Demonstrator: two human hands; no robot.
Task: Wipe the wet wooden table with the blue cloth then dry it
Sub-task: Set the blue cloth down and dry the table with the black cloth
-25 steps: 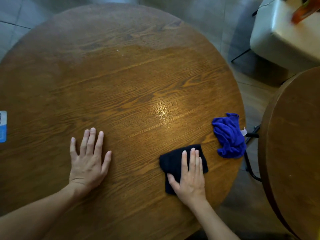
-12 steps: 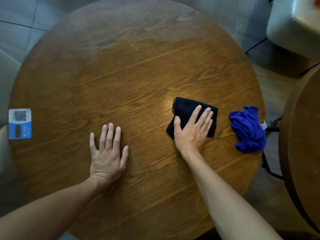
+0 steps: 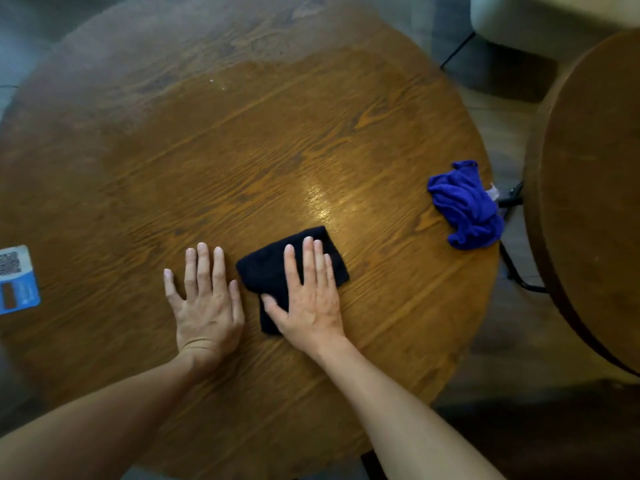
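A round wooden table (image 3: 263, 140) fills the view, with a shiny patch near its middle and a duller band along the far edge. My right hand (image 3: 308, 299) presses flat on a folded dark cloth (image 3: 273, 268) lying on the table near the front centre. Just left of it, my left hand (image 3: 206, 306) rests flat on the bare wood, fingers spread, holding nothing. The crumpled blue cloth (image 3: 465, 206) lies untouched at the table's right edge, well away from both hands.
A blue and white card with a QR code (image 3: 17, 280) sits at the table's left edge. A second round wooden table (image 3: 588, 188) stands close on the right. A pale seat (image 3: 540, 19) is at the back right, above the floor.
My right hand has slid the dark cloth from the right side toward the centre, ending beside my left hand. The left hand and the blue cloth have stayed in place.
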